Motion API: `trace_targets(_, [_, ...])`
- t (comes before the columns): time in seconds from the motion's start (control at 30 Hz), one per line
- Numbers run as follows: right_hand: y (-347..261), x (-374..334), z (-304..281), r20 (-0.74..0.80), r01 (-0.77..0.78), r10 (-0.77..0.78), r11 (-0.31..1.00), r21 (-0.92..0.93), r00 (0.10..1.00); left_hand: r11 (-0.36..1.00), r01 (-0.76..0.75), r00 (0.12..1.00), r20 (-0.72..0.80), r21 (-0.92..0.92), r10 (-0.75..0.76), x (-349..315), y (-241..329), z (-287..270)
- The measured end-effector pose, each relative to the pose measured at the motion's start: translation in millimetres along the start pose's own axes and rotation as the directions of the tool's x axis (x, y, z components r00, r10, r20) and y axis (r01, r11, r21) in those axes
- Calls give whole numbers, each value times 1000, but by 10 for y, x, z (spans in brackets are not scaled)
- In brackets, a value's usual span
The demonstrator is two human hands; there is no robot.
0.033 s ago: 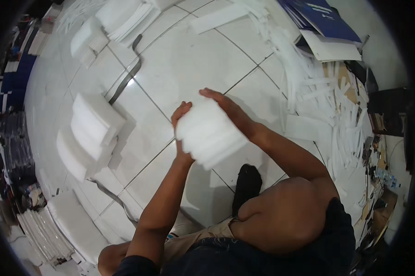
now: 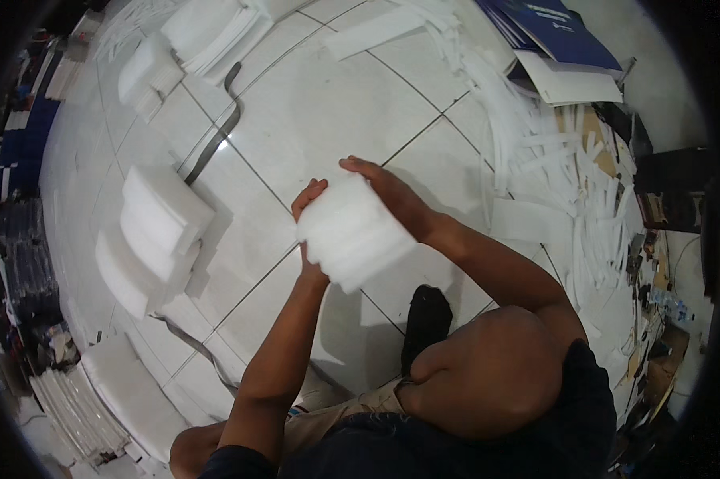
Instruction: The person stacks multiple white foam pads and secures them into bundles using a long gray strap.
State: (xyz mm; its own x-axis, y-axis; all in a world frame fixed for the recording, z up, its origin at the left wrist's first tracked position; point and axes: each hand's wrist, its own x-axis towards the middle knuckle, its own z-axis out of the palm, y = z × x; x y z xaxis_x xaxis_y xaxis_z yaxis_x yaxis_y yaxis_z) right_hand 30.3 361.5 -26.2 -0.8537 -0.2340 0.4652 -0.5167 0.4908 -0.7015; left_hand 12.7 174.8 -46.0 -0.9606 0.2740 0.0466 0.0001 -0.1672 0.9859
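Between my two hands is a thick stack of white foam sheets [image 2: 356, 231], held above the tiled floor. My left hand [image 2: 309, 198] closes on its left side, the fingers curled at the far corner. Along the right side presses my right hand [image 2: 393, 198], its fingertips reaching the far edge. The stack is tilted, and its near edge looks uneven, with layers out of line. Parts of both hands are hidden behind the foam. To the left, two more piles of white foam sheets [image 2: 156, 211] lean together on the floor.
A dark grey strap [image 2: 228, 124] snakes over the tiles past the foam piles. More foam stacks [image 2: 216, 32] stand at the far left. White foam offcuts [image 2: 536, 152] heap up on the right, below blue folders [image 2: 563, 36]. My socked foot [image 2: 428, 323] rests on the floor nearby.
The whole view has shifted very slightly. Both hands keep their hold on the foam stack, with no clear change in grip.
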Motion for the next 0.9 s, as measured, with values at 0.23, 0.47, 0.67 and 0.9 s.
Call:
trace_targets(0.23, [11, -183, -204, 236, -235, 233, 972, -18, 943, 824, -209, 973, 196, 527, 121, 1, -180, -117])
trace_targets(0.47, [-856, 328, -436, -333, 398, -462, 884, -245, 822, 911, -173, 985, 77, 375, 155, -10, -200, 23])
trace_targets(0.67, [-849, 359, -513, 156, 63, 0, 915, -399, 988, 930, -96, 994, -10, 354, 107, 93, -96, -11])
trace_targets(0.9, [-191, -31, -709, 31, -702, 811, 486, 521, 584, 450, -423, 826, 131, 787, 548, 401, 243, -243])
